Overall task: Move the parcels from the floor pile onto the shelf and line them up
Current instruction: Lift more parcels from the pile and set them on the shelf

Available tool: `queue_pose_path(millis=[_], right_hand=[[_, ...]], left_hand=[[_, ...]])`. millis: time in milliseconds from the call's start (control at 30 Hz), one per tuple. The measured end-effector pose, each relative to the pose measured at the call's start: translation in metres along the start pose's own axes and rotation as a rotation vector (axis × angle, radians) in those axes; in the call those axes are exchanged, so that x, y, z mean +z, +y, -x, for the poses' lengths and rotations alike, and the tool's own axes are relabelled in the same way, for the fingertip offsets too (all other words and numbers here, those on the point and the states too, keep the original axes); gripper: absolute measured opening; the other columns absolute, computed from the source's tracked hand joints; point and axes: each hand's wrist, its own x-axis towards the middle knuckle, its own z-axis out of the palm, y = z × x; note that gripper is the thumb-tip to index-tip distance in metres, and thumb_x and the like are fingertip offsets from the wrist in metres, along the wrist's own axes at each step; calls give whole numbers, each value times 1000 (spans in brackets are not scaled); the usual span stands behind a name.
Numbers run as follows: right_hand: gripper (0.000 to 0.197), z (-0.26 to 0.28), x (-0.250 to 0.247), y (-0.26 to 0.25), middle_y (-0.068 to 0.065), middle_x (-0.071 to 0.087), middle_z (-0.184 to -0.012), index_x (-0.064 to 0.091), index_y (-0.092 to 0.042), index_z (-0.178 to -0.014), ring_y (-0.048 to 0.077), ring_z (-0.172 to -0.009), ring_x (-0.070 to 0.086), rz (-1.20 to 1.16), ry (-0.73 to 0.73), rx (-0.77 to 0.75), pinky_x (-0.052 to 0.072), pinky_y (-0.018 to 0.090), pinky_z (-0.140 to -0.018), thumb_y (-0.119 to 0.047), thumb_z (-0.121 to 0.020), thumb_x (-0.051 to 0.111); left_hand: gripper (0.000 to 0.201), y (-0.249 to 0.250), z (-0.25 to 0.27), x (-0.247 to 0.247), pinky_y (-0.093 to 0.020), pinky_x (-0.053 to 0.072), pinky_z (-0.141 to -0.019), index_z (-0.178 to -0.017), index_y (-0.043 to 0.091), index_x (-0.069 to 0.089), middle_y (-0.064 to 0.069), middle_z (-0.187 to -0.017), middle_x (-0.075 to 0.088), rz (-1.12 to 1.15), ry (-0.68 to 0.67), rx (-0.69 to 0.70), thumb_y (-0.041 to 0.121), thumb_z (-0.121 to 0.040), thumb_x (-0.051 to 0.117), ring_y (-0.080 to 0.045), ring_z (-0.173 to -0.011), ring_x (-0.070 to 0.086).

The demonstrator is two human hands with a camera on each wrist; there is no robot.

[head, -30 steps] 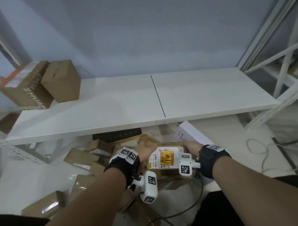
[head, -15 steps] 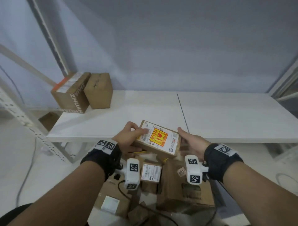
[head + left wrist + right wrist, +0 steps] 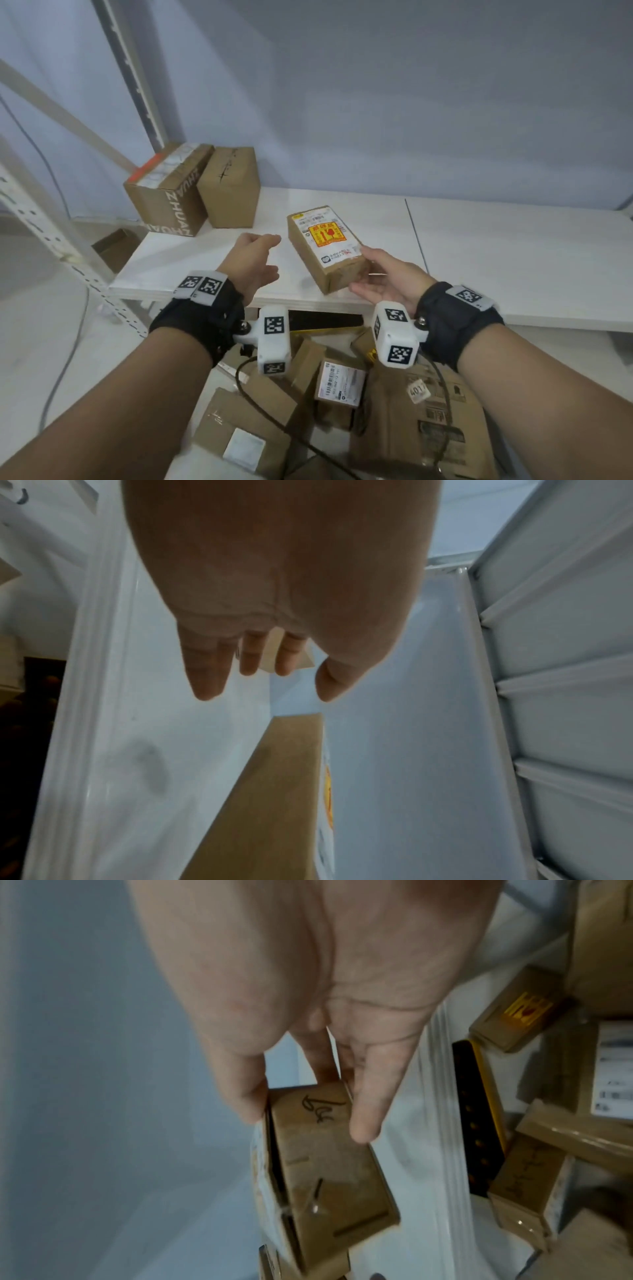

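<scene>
- Several cardboard parcels lay heaped on the floor (image 3: 34, 342) nearest the camera, among them one bearing a white shipping label (image 3: 339, 382) and a larger box with a round "401" sticker (image 3: 418, 390); a black cable (image 3: 274, 421) trailed across the floor pile (image 3: 308, 411).
- Two forearms reached forward above the heap, each wrist wrapped in a black strap carrying a white camera block with square coded markers.
- The right hand (image 3: 387, 277) gripped the near end of the labelled parcel (image 3: 325, 245), thumb on its top edge and fingers along the end face, as the right wrist view confirmed with the hand (image 3: 308, 1042) on the box (image 3: 325, 1164).
- The left hand (image 3: 253, 260) hung just beside that parcel, apart from it, fingers loose and spread and holding nothing; the left wrist view showed the same relaxed fingers (image 3: 205, 674) over the parcel's brown side (image 3: 274, 791).
- The labelled parcel sat on the white shelf (image 3: 513, 260) near its front edge, angled, yellow-and-red sticker facing up.
- Farther back at the shelf's left end stood two boxes side by side and touching: one printed "ZHUAN" (image 3: 171, 188), one plain brown (image 3: 231, 186).
- Beyond rose a pale blue wall (image 3: 411, 85) and a white perforated upright (image 3: 133, 68).
</scene>
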Motion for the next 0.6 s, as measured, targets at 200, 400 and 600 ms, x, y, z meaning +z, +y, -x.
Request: queue_pose_path(millis=[200, 400, 600], right_hand=[[32, -55, 41, -20, 14, 65, -92, 62, -1, -109, 28, -78, 66, 70, 159, -46, 60, 39, -77, -27, -91, 68], [26, -133, 99, -45, 7, 65, -77, 63, -10, -78, 21, -63, 60, 335, 236, -120, 57, 23, -67, -32, -93, 61], [28, -210, 147, -52, 7, 67, -86, 68, -6, -99, 24, -73, 61, 452, 177, -98, 54, 32, -73, -31, -95, 57]], left_hand=[[37, 16, -19, -18, -37, 56, -77, -127, 13, 48, -5, -110, 55, -69, 55, 43, 30, -94, 56, -29, -99, 65], [42, 28, -50, -66, -35, 54, -68, -128, 9, 53, -7, -111, 57, 20, 142, -14, 29, -91, 56, -30, -91, 65], [25, 30, -78, -101, -36, 51, -66, -111, 15, 56, -6, -107, 59, 169, 184, -83, 29, -90, 56, -33, -95, 66]])
